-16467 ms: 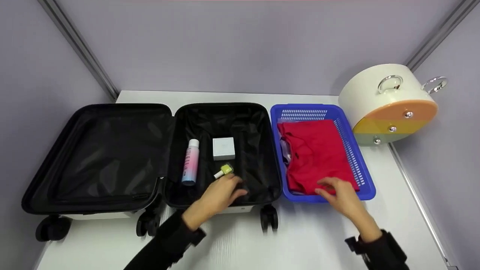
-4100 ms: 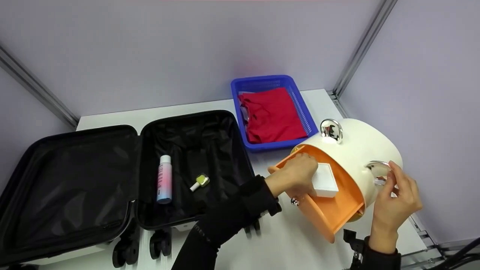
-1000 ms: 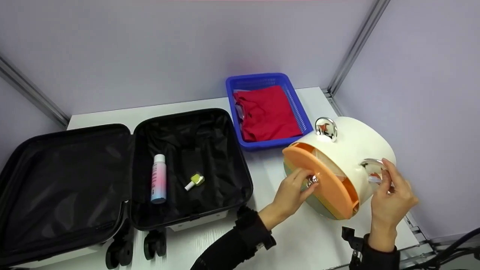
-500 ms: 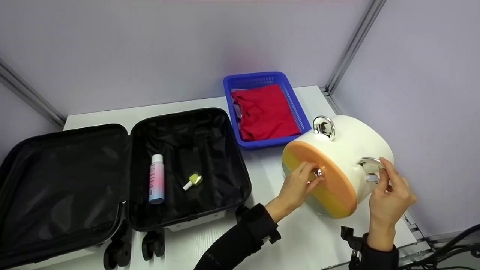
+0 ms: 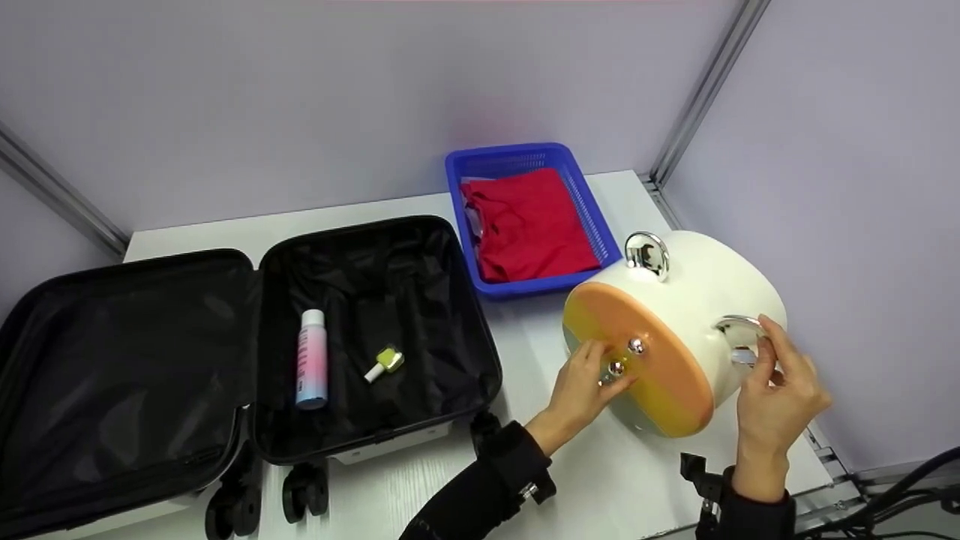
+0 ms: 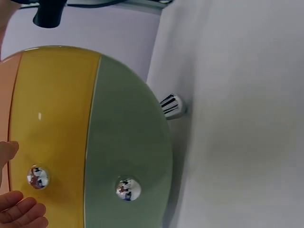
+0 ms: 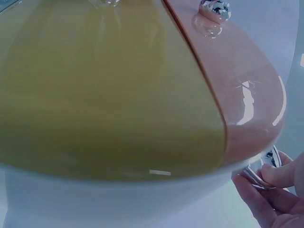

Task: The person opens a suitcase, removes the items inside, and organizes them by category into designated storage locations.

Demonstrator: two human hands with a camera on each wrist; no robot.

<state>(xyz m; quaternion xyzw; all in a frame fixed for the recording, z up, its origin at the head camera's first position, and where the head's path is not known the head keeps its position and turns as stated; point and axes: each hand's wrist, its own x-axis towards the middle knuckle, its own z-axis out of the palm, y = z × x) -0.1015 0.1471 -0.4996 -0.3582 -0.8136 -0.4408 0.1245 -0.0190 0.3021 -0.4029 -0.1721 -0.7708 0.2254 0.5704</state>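
Note:
A white rounded storage box (image 5: 727, 285) stands at the right, with orange, yellow (image 6: 54, 118) and green (image 6: 128, 133) drawer fronts. All three fronts sit flush. My left hand (image 5: 581, 386) is at the yellow drawer's chrome knob (image 6: 38, 177), thumb on one side and fingers on the other. A gap shows between them and the knob in the left wrist view. Above it is the orange drawer's knob (image 5: 636, 346). With thumb and fingers, my right hand (image 5: 784, 397) grips the chrome ring handle (image 7: 259, 173) on the box's right side.
A black-lined suitcase (image 5: 405, 300) lies spread at the left, holding a pink-blue spray can (image 5: 312, 360) and a small yellow-green bottle with a white cap (image 5: 385, 363). Behind stands a blue basket (image 5: 517, 289) with folded red cloth (image 5: 532, 225). Cables (image 5: 900, 495) hang at the lower right.
The white carton left the suitcase and was inside the pulled-out orange drawer under my left hand. That drawer is now pushed in. My left hand has moved from its knob to the yellow one.

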